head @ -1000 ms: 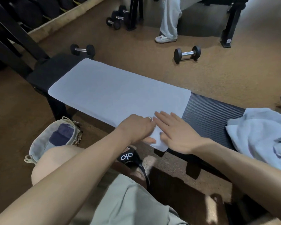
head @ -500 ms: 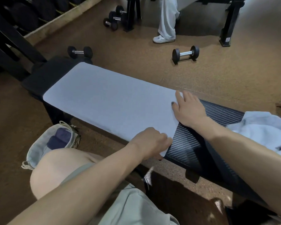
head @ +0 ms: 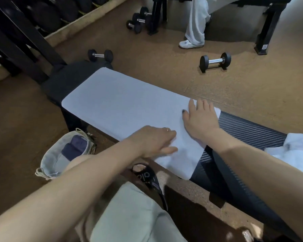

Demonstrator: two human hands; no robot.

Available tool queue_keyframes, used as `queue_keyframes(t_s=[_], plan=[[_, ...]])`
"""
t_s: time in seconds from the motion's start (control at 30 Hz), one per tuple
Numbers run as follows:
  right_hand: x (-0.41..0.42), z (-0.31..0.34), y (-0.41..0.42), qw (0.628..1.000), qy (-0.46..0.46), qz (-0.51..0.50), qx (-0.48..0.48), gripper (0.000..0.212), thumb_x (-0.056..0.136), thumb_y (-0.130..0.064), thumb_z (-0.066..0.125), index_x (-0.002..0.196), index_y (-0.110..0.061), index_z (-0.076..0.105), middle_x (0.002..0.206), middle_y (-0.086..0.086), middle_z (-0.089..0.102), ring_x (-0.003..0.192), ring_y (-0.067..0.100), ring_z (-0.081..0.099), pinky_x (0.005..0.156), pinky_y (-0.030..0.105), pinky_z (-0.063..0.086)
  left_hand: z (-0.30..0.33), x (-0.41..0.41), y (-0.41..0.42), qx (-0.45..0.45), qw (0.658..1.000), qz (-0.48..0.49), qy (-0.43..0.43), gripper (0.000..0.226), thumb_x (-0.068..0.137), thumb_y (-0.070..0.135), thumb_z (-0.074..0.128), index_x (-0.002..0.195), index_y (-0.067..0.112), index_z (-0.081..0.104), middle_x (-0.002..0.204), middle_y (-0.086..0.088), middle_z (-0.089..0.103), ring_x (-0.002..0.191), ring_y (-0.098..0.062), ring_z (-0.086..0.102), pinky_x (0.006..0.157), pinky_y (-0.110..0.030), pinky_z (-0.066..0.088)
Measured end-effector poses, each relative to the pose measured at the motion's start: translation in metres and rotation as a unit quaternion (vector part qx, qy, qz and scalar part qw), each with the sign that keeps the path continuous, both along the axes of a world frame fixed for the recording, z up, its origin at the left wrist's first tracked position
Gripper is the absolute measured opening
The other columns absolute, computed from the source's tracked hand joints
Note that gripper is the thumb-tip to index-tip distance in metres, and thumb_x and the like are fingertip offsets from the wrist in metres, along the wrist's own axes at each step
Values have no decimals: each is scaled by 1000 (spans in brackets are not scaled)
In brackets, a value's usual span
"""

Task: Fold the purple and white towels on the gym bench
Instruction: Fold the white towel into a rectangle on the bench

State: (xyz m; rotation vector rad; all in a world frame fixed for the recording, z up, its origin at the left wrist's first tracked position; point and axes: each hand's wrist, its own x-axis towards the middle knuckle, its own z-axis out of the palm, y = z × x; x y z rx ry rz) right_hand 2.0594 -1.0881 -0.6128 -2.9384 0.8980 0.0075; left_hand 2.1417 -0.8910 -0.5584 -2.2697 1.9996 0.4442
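Observation:
A pale lilac towel [head: 122,105] lies flat along the black gym bench [head: 248,128], one long smooth layer. My right hand [head: 199,117] presses flat on the towel near its far right corner, fingers spread. My left hand [head: 152,142] rests on the towel's near edge close to the right end, fingers bent and pointing right. A crumpled white towel [head: 294,147] sits on the bench at the right, partly cut off by the frame.
A woven basket [head: 59,154] with a dark folded cloth stands on the floor at my left knee. Dumbbells [head: 215,62] lie on the floor beyond the bench. Another person's leg [head: 194,27] and a black rack [head: 24,37] stand farther off.
My left hand slid inward from the near right corner along the front edge. My right hand stayed at the far right edge, flat on the cloth. The view shifted slightly.

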Motion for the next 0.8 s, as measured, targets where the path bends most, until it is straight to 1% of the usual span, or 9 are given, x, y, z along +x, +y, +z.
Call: queue_keyframes(t_s=[0.1,0.2,0.33,0.4,0.47,0.53,0.6,0.7,0.8], plan=[[47,11,20,996,-40,72,22,62,106,-42,14,159,-10,21,163,16,25,151,31,19,123,48,13,3,57,0,-22,995,84,-57,31,104,43,41,119,16,46,116,-3,52,96,-29,60,73,-39,46],[99,12,37,991,-55,115,33,63,103,-41,12,158,-10,25,160,14,30,148,31,24,121,47,18,1,114,-1,2,992,110,-67,48,105,41,39,148,17,38,145,-9,46,123,-32,52,97,-46,46],[164,3,43,990,-55,119,53,56,105,-35,22,155,-10,26,159,11,30,147,28,23,121,47,16,-10,180,-3,23,985,128,-118,61,108,39,32,162,18,15,170,-10,14,154,-30,20,123,-44,18],[186,-6,45,992,-48,91,73,59,103,-36,20,155,-10,27,157,10,33,145,27,25,121,48,16,-22,204,-9,32,982,142,-124,60,109,40,23,164,22,7,171,-7,2,157,-28,6,126,-44,6],[193,-18,48,994,-73,60,53,63,98,-36,19,152,-9,36,145,9,45,133,29,39,115,48,26,-34,222,-17,22,985,147,-85,57,109,44,16,163,32,2,172,0,-6,158,-22,-4,126,-44,-2],[192,-28,50,989,-136,50,10,57,96,-29,28,144,-6,49,124,9,57,110,30,52,100,45,38,-43,241,-24,-15,989,142,-43,54,109,48,14,162,40,7,171,5,-2,157,-18,-3,126,-45,-1],[192,-33,48,980,-194,49,-22,50,95,-23,34,136,-4,56,110,9,60,95,31,54,90,44,42,-46,265,-27,-55,986,151,-37,52,109,47,16,160,40,18,171,6,10,156,-17,5,126,-43,7],[195,-30,48,983,-177,55,-5,53,95,-27,32,139,-7,53,114,7,58,102,31,54,95,44,40,-50,313,-15,-83,971,222,-38,51,110,40,23,159,30,28,167,3,23,154,-17,16,125,-36,13],[201,-27,50,987,-163,17,0,56,92,-31,30,133,-5,58,110,10,62,101,33,58,97,47,43,-50,352,-4,-62,959,270,-61,53,110,38,24,161,23,24,168,-1,21,155,-19,16,126,-36,13]])
